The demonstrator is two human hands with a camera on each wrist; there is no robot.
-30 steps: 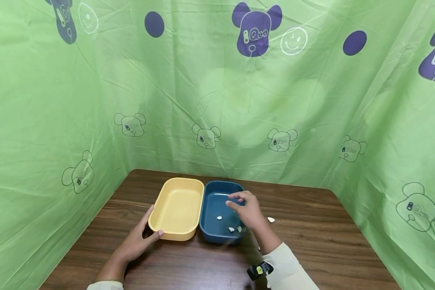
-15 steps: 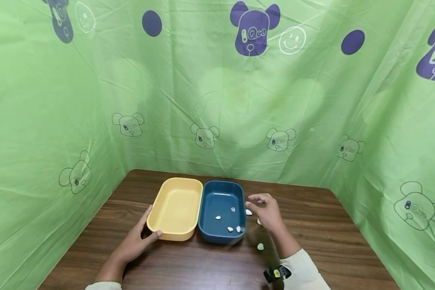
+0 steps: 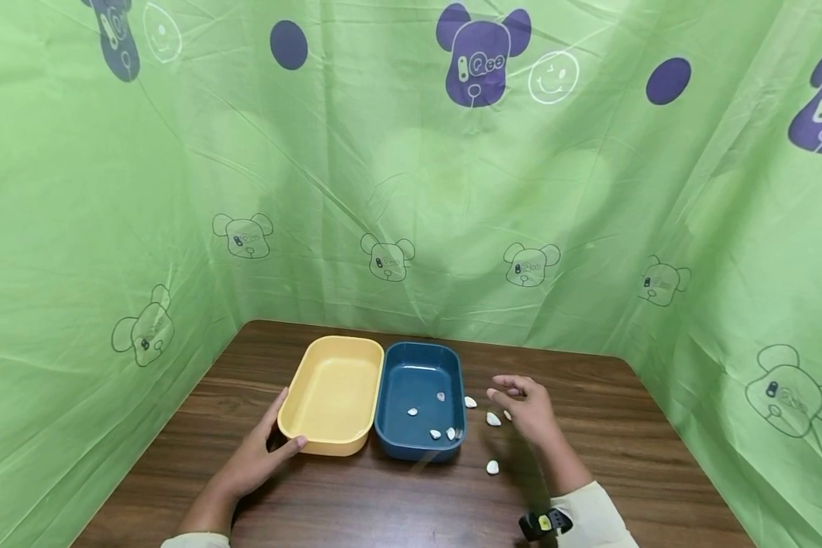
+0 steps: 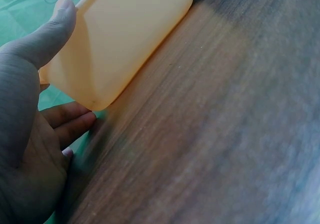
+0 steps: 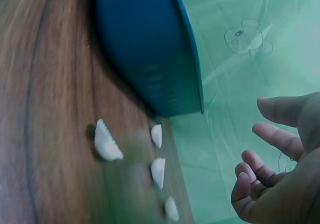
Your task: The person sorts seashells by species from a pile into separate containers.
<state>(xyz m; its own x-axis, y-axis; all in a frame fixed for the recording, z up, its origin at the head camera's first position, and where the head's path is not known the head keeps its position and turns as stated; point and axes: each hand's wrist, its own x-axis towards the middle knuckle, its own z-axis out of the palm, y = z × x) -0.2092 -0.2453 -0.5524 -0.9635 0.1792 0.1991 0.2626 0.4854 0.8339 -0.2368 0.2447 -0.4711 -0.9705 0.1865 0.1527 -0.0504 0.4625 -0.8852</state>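
Observation:
My left hand (image 3: pixel 256 457) grips the near left corner of the yellow box (image 3: pixel 336 441), its thumb on the rim and its fingers along the left side. In the left wrist view the thumb lies against the yellow wall (image 4: pixel 125 39). The blue box (image 3: pixel 421 449) stands right beside it, with several small white pieces (image 3: pixel 412 412) inside. Above the table, right of the blue box, my right hand (image 3: pixel 534 415) holds nothing, thumb and fingers apart. Near it lie several white pieces (image 3: pixel 493 418); one (image 3: pixel 492 467) is closer to the front.
Both boxes stand on a brown wooden table (image 3: pixel 356 495). Green curtains (image 3: pixel 425 175) with bear prints hang behind the table and along both sides. A black watch (image 3: pixel 545 524) is on the right wrist.
My right hand has moved right, from over the blue box to beyond the white pieces on the table, which now show more fully. The left hand and both boxes have stayed in place.

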